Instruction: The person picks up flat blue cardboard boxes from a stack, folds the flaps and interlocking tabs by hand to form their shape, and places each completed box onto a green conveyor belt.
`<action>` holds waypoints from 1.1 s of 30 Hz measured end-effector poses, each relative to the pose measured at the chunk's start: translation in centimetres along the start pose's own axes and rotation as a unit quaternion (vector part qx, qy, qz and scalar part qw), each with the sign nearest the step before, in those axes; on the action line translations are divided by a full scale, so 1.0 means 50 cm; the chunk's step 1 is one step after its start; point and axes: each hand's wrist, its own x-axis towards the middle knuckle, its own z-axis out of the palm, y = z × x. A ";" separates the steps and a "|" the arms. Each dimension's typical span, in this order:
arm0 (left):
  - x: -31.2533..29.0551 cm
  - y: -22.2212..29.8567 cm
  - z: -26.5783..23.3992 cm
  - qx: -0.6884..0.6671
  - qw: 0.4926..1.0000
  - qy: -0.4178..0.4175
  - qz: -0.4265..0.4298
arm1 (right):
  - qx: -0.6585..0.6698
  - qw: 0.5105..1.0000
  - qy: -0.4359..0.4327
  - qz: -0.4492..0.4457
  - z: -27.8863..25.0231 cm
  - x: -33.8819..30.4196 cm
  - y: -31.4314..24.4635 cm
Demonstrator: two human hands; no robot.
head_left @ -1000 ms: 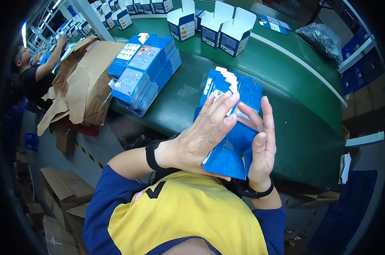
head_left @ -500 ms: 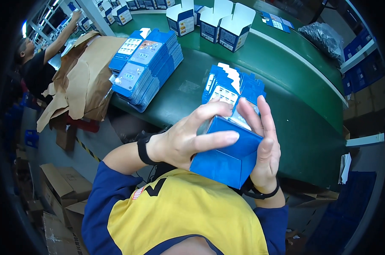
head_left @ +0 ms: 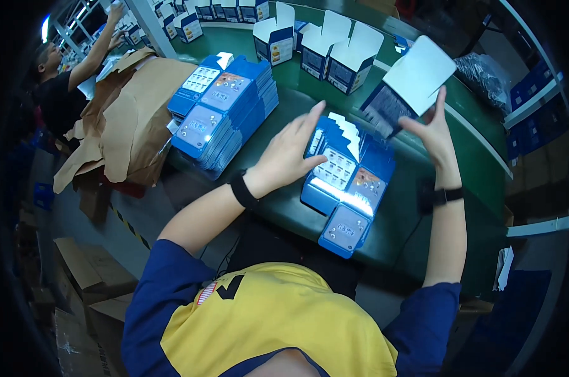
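Note:
My right hand (head_left: 436, 135) grips an erected blue folding carton (head_left: 417, 74) by its near right side, its long white flap standing up. The carton is tilted above the far side of the work surface. My left hand (head_left: 286, 154) is empty, fingers stretched out, beside a small stack of flat blue printed cartons (head_left: 350, 231) in front of me. Whether its thumb touches that stack I cannot tell. Farther left stands a taller stack of flat blue cartons (head_left: 225, 103).
Several erected cartons (head_left: 353, 60) with raised white flaps stand on the green conveyor (head_left: 460, 141) at the back. Torn brown paper (head_left: 130, 119) lies at the left, with a co-worker (head_left: 61, 85) beyond. A clear plastic bag (head_left: 482, 78) is at the far right.
My right hand has carried the carton up and away to the far right, turning its white flap into view. My left hand has let go and moved left. The small flat stack is uncovered.

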 end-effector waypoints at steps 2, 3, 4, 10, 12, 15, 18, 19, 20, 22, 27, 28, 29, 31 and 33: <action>-0.007 -0.021 0.049 -0.045 0.993 -0.045 -0.095 | -0.145 0.979 0.119 -0.085 -0.026 0.111 0.108; -0.014 -0.023 0.073 -0.049 0.987 -0.090 -0.123 | -0.148 0.978 0.122 -0.086 -0.027 0.139 0.160; -0.019 -0.019 0.088 -0.052 0.978 -0.134 -0.150 | -0.110 0.985 0.125 -0.046 -0.024 0.164 0.208; -0.037 0.007 0.110 0.044 0.977 -0.158 -0.137 | -0.128 0.976 0.112 0.133 -0.008 0.113 0.262; -0.043 0.001 0.101 0.047 0.969 -0.176 -0.167 | -0.112 0.983 0.098 0.107 -0.005 0.041 0.216; -0.066 0.011 0.078 0.060 0.982 -0.123 -0.133 | -0.067 0.988 -0.012 0.138 0.015 -0.148 0.157; -0.072 0.035 0.061 -0.002 0.991 -0.089 -0.101 | 0.099 0.965 -0.045 0.237 0.075 -0.317 0.091; -0.073 0.045 0.053 -0.064 0.990 -0.072 -0.100 | 0.100 0.965 -0.037 0.241 0.096 -0.349 0.084; -0.076 0.054 0.049 -0.124 0.986 -0.055 -0.101 | 0.132 0.973 -0.015 0.190 0.117 -0.376 0.075; -0.086 0.072 0.046 -0.271 0.953 -0.030 -0.136 | 0.166 0.977 0.007 0.137 0.151 -0.398 0.049; -0.092 0.058 0.024 -0.560 0.806 0.016 -0.192 | 0.286 0.943 0.157 0.067 0.152 -0.410 -0.035; -0.096 0.054 0.019 -0.571 0.799 0.007 -0.189 | 0.283 0.948 0.103 0.102 0.139 -0.419 -0.038; -0.099 0.061 0.013 -0.570 0.799 0.014 -0.191 | 0.277 0.950 0.050 0.138 0.132 -0.423 -0.045; -0.096 0.094 0.003 -0.341 0.933 0.065 -0.093 | 0.163 0.987 0.011 0.002 0.138 -0.424 -0.075; -0.097 0.115 -0.007 -0.214 0.972 0.089 -0.046 | -0.074 0.958 -0.054 -0.270 0.153 -0.420 -0.100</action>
